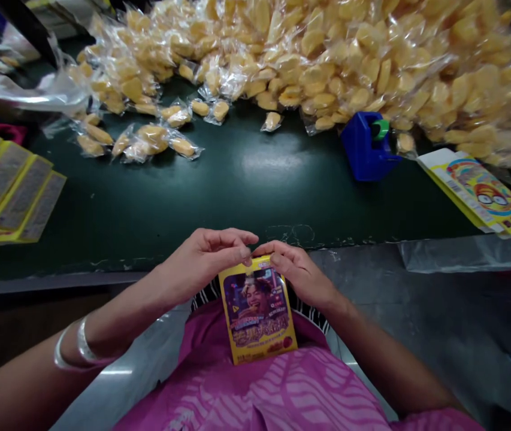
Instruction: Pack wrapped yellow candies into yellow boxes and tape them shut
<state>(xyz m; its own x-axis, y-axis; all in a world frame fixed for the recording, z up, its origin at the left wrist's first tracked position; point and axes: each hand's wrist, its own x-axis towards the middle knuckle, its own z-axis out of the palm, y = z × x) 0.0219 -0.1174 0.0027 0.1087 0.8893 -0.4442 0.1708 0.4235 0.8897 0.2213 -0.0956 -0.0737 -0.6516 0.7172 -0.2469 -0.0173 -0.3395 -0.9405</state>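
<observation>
Head view: right hand [304, 272] grips a yellow, purple-pictured box [259, 314]; left hand [208, 257], grip unclear, touches it.

Table [237, 197], one: dark green top, glossy, pale scratches at the six o'clock edge. On it, clock read from the seated side: heap of yellow pieces in clear wrappers [313, 54], eleven to two; small group of loose wrapped pieces [151, 140], towards ten; yellow cartons [8, 191], overlapping, nine; blue tape dispenser [365, 149], green-cored, three; printed carton [491, 194], lying slanted, towards four.
</observation>
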